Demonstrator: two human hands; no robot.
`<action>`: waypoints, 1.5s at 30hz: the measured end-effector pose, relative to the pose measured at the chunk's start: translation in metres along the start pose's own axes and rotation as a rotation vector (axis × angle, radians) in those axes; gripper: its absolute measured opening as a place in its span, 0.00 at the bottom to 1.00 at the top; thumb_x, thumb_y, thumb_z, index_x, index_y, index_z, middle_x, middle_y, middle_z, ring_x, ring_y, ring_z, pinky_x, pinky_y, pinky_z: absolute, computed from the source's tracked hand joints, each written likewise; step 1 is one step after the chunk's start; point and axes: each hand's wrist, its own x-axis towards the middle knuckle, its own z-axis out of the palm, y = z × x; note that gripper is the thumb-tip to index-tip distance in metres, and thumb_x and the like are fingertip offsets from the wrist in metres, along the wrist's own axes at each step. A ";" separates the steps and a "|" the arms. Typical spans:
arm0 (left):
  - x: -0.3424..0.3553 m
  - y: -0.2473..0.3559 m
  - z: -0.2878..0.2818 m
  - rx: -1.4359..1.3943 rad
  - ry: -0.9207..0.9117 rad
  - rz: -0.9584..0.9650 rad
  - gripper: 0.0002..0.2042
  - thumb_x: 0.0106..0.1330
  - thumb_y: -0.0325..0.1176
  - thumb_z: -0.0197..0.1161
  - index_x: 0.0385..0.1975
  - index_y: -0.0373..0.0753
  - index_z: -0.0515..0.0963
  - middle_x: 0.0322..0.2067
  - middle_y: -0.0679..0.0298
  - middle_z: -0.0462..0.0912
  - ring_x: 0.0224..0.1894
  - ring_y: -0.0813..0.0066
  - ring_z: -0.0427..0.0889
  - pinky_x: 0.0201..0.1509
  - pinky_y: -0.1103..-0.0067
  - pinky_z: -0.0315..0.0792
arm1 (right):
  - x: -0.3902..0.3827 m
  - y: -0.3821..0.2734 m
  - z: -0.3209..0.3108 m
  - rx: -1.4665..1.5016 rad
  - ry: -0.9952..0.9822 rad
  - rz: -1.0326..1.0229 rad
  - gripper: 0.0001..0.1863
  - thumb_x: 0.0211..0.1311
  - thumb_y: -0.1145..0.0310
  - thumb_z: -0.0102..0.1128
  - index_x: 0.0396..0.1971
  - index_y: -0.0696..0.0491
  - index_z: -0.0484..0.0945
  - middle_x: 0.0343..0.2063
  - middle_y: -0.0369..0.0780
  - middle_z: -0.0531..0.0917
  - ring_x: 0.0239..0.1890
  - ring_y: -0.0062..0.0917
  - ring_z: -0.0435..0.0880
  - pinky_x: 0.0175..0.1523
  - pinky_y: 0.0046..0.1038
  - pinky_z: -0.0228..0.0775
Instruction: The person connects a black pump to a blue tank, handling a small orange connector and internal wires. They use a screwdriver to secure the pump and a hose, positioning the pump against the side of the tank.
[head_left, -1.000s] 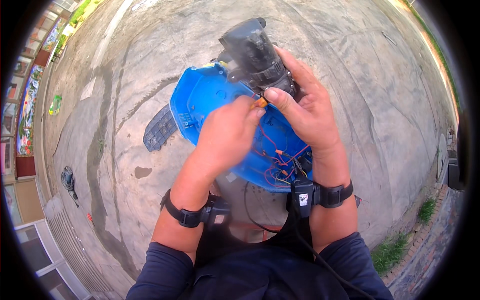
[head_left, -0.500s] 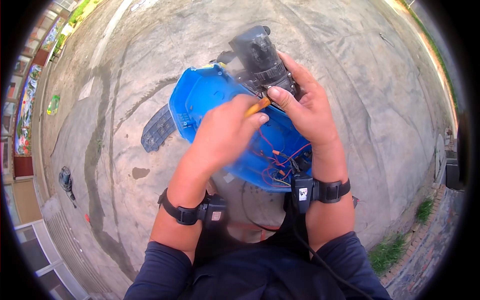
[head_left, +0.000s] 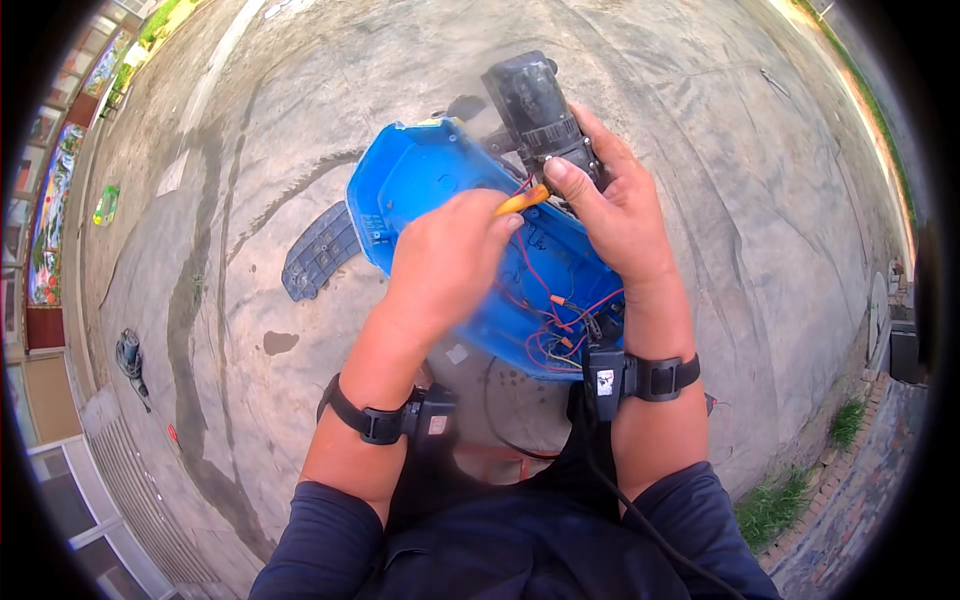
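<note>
My left hand [head_left: 447, 255] is closed round a yellow-handled screwdriver [head_left: 522, 200], its handle angled up toward a black motor gearbox [head_left: 540, 105]. Where its tip meets the gearbox is hidden. My right hand [head_left: 625, 220] grips the lower end of that gearbox, thumb in front and fingers behind, holding it tilted above a blue plastic shell [head_left: 400, 165]. Inside the shell run red wires [head_left: 530, 262] with orange connectors [head_left: 557, 299], gathered near my right wrist. My left forearm and hand cover part of the shell.
A dark ribbed plastic panel [head_left: 318, 258] lies on the concrete ground left of the shell. Farther left is a dark corded power tool [head_left: 130, 362]. A green packet [head_left: 106, 205] lies at the far left. A black cable [head_left: 650, 525] runs along my right arm.
The gearbox and my right thumb have shifted slightly right. The blue shell has also moved a little right. My left hand keeps its grip on the screwdriver, its handle lying a little flatter.
</note>
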 end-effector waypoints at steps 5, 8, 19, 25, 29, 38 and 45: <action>0.000 -0.006 -0.003 -0.049 -0.038 -0.002 0.09 0.72 0.33 0.65 0.46 0.36 0.83 0.34 0.53 0.85 0.34 0.55 0.86 0.39 0.68 0.78 | 0.000 0.001 0.000 0.021 0.005 0.039 0.35 0.62 0.60 0.74 0.67 0.59 0.75 0.55 0.47 0.80 0.58 0.30 0.80 0.63 0.30 0.73; -0.001 -0.008 -0.002 -0.057 -0.032 -0.011 0.09 0.72 0.33 0.65 0.46 0.36 0.83 0.33 0.53 0.85 0.34 0.55 0.85 0.39 0.69 0.78 | 0.001 0.001 0.002 0.048 0.003 0.046 0.35 0.62 0.60 0.74 0.67 0.59 0.75 0.56 0.47 0.80 0.58 0.30 0.80 0.62 0.30 0.73; -0.002 -0.007 0.004 -0.007 -0.047 -0.079 0.08 0.74 0.35 0.62 0.44 0.37 0.81 0.30 0.53 0.83 0.33 0.53 0.85 0.37 0.67 0.77 | -0.001 0.001 0.006 -0.016 0.018 0.001 0.34 0.62 0.59 0.73 0.66 0.58 0.76 0.51 0.47 0.82 0.54 0.29 0.82 0.60 0.30 0.73; 0.000 -0.010 0.009 0.013 -0.023 -0.063 0.07 0.74 0.34 0.62 0.41 0.37 0.81 0.29 0.52 0.83 0.32 0.50 0.84 0.35 0.65 0.76 | -0.002 0.008 0.011 -0.013 0.035 0.037 0.33 0.62 0.59 0.73 0.65 0.57 0.77 0.47 0.44 0.83 0.50 0.26 0.82 0.55 0.27 0.75; 0.001 -0.008 0.009 -0.006 0.009 -0.030 0.07 0.73 0.33 0.62 0.41 0.36 0.81 0.28 0.53 0.82 0.31 0.52 0.84 0.35 0.66 0.76 | -0.004 0.009 0.015 -0.132 0.011 -0.011 0.33 0.64 0.62 0.73 0.66 0.59 0.75 0.48 0.42 0.83 0.49 0.22 0.82 0.51 0.25 0.77; 0.006 0.001 0.000 -0.186 0.004 -0.161 0.09 0.74 0.38 0.61 0.44 0.39 0.81 0.34 0.50 0.86 0.38 0.45 0.85 0.40 0.58 0.78 | -0.004 -0.011 0.015 0.207 0.051 0.088 0.32 0.69 0.63 0.70 0.68 0.63 0.72 0.51 0.41 0.84 0.49 0.19 0.83 0.51 0.23 0.79; 0.007 0.001 0.009 -0.069 0.022 -0.059 0.09 0.75 0.38 0.60 0.42 0.40 0.80 0.31 0.50 0.85 0.34 0.44 0.84 0.36 0.58 0.77 | -0.003 -0.006 0.015 0.117 0.079 0.012 0.30 0.68 0.63 0.70 0.65 0.64 0.74 0.51 0.42 0.84 0.50 0.21 0.83 0.55 0.25 0.76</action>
